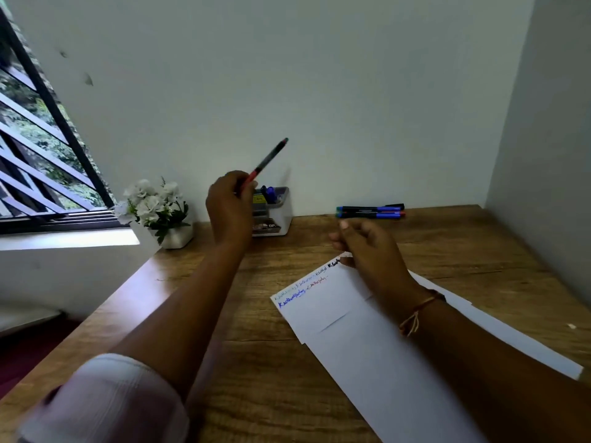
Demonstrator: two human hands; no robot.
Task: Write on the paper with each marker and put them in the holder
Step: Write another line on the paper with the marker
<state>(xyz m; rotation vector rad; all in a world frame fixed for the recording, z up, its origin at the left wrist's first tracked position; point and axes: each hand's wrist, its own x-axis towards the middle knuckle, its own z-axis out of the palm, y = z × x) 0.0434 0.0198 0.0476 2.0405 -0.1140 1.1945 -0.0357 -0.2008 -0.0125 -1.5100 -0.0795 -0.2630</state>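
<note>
The left hand (230,206) has its fingers curled tight round the low end of a thin red and black marker (269,161). The marker's long body slants up and away to the right, toward the wall. The small white and grey box-shaped holder (277,219) sits on the brown wooden desk (256,362), right below and just behind this hand, so the left hand is much the nearer one. I think the marker only has to tip upright and drop straight down. A blue marker (271,192) already stands inside. The right hand (371,251) is loosely curled over the top corner of the white sheet of paper (367,330), and I see nothing in it. Just past that hand, two dark markers with blue bands (371,212) lie side by side, running left to right. The paper has blue, red and black scribbly words, too small to read. The holder's yellow label is blurry too.
</note>
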